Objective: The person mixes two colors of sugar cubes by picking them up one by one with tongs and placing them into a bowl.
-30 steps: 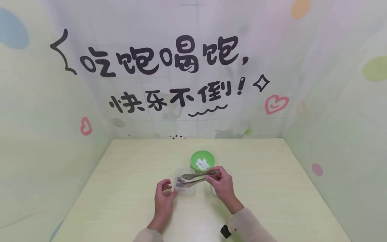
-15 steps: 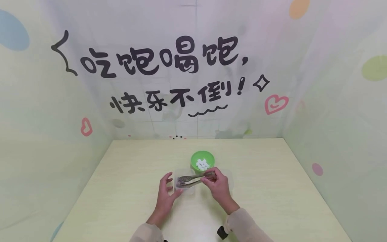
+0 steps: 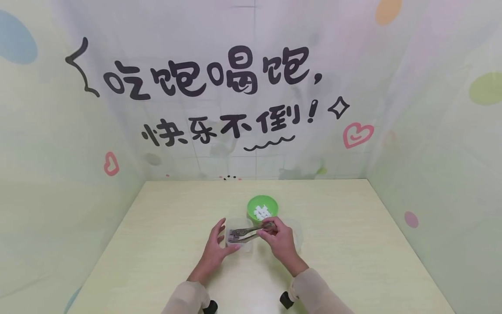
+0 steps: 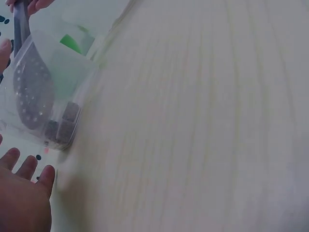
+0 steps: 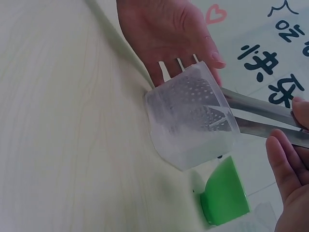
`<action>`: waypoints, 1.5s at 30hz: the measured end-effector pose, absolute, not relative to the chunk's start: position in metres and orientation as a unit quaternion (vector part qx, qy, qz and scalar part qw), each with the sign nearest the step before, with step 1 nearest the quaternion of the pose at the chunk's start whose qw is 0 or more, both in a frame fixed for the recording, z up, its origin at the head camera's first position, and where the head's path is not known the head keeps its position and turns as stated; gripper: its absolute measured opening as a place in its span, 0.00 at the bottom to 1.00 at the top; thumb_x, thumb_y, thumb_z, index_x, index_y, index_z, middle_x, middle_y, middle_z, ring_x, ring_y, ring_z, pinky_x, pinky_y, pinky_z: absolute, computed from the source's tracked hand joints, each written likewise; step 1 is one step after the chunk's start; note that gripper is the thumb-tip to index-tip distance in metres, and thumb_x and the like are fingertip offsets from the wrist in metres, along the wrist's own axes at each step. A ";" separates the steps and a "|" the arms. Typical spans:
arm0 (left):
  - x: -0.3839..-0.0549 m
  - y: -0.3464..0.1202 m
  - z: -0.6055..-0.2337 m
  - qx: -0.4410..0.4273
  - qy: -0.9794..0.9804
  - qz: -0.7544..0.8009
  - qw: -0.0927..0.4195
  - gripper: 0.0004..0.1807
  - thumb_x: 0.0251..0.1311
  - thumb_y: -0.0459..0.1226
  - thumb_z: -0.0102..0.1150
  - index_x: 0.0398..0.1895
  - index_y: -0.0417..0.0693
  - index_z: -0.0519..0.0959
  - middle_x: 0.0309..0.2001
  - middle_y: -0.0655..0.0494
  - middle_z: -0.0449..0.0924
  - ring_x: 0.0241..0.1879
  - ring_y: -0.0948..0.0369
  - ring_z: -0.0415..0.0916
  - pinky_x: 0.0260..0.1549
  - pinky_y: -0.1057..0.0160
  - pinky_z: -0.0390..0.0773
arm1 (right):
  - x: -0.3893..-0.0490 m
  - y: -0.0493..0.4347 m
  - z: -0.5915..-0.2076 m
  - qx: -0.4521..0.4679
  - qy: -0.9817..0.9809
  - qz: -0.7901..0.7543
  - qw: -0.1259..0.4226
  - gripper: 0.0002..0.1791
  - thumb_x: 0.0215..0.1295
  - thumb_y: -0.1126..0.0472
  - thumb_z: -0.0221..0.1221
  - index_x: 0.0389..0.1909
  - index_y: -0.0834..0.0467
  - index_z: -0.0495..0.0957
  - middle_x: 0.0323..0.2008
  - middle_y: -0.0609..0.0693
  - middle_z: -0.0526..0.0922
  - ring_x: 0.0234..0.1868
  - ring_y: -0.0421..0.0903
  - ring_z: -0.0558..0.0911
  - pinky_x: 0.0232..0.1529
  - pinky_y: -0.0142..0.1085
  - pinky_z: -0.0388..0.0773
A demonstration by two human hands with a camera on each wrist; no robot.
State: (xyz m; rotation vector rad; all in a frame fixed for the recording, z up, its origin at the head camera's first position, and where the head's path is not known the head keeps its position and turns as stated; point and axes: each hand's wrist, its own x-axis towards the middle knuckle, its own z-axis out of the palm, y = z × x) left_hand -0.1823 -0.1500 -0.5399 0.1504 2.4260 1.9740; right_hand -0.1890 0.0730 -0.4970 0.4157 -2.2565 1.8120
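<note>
My right hand [image 3: 284, 246] holds metal tongs [image 3: 255, 227] with perforated heads, which reach down into a clear plastic container [image 3: 246, 247]. In the left wrist view, small dark cubes [image 4: 71, 112] lie at the container's bottom, beside one perforated head. Whether the tongs grip a cube is hidden. My left hand [image 3: 215, 253] is at the container's left, its thumb by the front wall and its fingers spread along the left side. In the right wrist view, those fingers extend behind the container and the two tong arms [image 5: 260, 107] stand apart.
Just behind the container stands a green bowl [image 3: 262, 199] holding several white pieces [image 3: 262, 213]. A second clear plastic container [image 3: 298, 233] sits to the right, partly behind my right hand. The pale wooden table [image 3: 333, 209] meets printed walls at the back and sides.
The tongs have moved left and lower into the container, their arms slightly closer together. My left hand has shifted right and forward, bringing its thumb across the container's front.
</note>
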 end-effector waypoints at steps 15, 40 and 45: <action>-0.199 -0.157 -0.554 0.064 0.779 0.622 0.042 0.55 0.47 0.37 0.76 0.76 0.53 0.52 0.73 0.38 0.54 0.68 0.38 0.55 0.65 0.42 0.61 | -0.209 0.084 -0.496 0.184 -0.829 0.528 0.003 0.15 0.55 0.63 0.70 0.41 0.63 0.79 0.34 0.53 0.86 0.33 0.43 0.84 0.32 0.30 0.83; -0.210 -0.158 -0.556 0.075 0.795 0.601 0.031 0.54 0.42 0.40 0.79 0.74 0.52 0.58 0.69 0.46 0.64 0.68 0.47 0.60 0.68 0.50 0.57 | -0.218 0.085 -0.487 0.194 -0.852 0.485 -0.042 0.12 0.53 0.64 0.71 0.39 0.62 0.83 0.37 0.56 0.86 0.34 0.42 0.84 0.33 0.29 0.82; -0.209 -0.158 -0.556 0.079 0.796 0.599 0.031 0.54 0.42 0.39 0.79 0.74 0.50 0.58 0.68 0.45 0.65 0.68 0.46 0.60 0.68 0.49 0.58 | -0.217 0.086 -0.486 0.186 -0.860 0.474 -0.044 0.11 0.54 0.63 0.71 0.38 0.59 0.84 0.36 0.52 0.86 0.35 0.41 0.84 0.34 0.30 0.82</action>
